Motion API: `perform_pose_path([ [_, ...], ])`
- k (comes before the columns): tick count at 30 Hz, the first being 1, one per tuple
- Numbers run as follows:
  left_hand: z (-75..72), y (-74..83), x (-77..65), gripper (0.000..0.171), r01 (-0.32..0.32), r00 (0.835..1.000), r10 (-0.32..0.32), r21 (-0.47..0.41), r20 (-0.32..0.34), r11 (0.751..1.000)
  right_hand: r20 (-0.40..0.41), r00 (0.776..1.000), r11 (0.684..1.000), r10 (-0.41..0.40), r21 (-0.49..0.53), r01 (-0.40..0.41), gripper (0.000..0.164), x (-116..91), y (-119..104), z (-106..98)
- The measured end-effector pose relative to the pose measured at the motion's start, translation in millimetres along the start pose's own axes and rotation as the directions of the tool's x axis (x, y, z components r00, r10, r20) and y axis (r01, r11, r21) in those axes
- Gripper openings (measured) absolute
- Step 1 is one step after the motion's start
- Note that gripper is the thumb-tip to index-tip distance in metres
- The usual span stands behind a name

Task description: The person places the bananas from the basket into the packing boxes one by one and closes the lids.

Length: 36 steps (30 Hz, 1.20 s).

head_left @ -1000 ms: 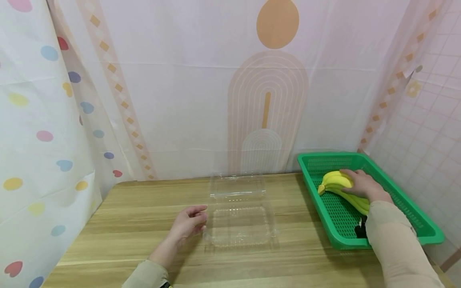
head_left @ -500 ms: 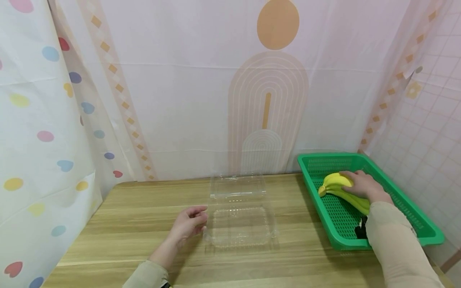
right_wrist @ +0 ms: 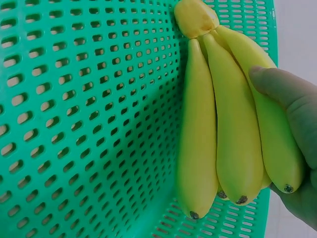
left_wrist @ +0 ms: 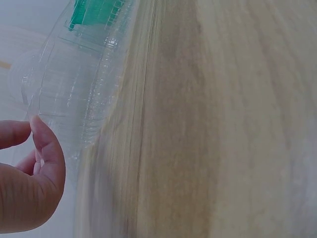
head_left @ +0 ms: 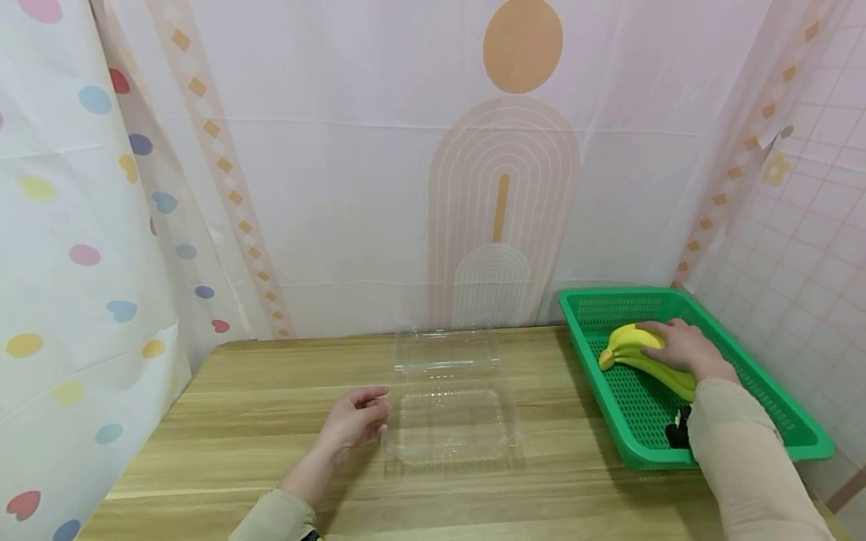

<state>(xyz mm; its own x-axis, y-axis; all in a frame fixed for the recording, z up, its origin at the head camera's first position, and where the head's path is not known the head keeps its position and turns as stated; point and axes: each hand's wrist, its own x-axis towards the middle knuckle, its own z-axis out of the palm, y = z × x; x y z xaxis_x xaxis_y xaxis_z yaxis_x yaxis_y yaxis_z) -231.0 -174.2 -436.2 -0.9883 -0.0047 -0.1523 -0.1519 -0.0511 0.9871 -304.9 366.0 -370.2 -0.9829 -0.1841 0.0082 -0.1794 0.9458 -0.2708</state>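
Observation:
My right hand grips a bunch of yellow-green bananas inside the green basket. The right wrist view shows the thumb lying across the outer banana, with the other fingers mostly hidden behind the bunch. The stem end points left in the head view. A clear plastic clamshell box lies with its lid raised at the back of the table. At its left rim, my left hand pinches the edge between thumb and finger, as the left wrist view also shows.
A small black object lies in the basket's near part, partly covered by the right sleeve. The wooden table ends at a patterned curtain behind; more fabric hangs at left and right.
The banana bunch has turned slightly in the right hand, its stem end moving a little right and down. The left hand and the plastic box have stayed in place.

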Motion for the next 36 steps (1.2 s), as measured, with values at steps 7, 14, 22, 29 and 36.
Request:
perform_pose_path([
  [7, 0.9, -0.1, 1.7, 0.042, 0.000, 1.000, 0.000, -0.014, 0.003, 1.000, -0.004, 1.000, 1.000, 0.010, 0.013, -0.010, 0.059, -3, -2, -4],
  [14, 1.4, 0.1, 1.2, 0.043, 0.000, 1.000, 0.000, -0.009, 0.002, 1.000, -0.021, 1.000, 1.000, 0.015, 0.019, -0.015, 0.060, -2, 1, -6],
  [22, 2.5, 0.1, 1.7, 0.042, -0.003, 1.000, 0.003, -0.019, 0.006, 1.000, -0.043, 0.999, 1.000, 0.005, 0.021, -0.005, 0.060, -2, 4, -8],
  [29, 2.9, -0.1, 2.2, 0.042, -0.003, 1.000, 0.003, -0.020, 0.000, 1.000, -0.078, 0.997, 1.000, -0.010, 0.001, 0.011, 0.059, -4, 0, -13],
  [36, 2.6, -0.7, 3.0, 0.041, 0.000, 1.000, 0.000, -0.021, 0.000, 1.000, -0.118, 0.993, 0.999, -0.032, -0.003, 0.031, 0.057, -7, 2, -19],
])
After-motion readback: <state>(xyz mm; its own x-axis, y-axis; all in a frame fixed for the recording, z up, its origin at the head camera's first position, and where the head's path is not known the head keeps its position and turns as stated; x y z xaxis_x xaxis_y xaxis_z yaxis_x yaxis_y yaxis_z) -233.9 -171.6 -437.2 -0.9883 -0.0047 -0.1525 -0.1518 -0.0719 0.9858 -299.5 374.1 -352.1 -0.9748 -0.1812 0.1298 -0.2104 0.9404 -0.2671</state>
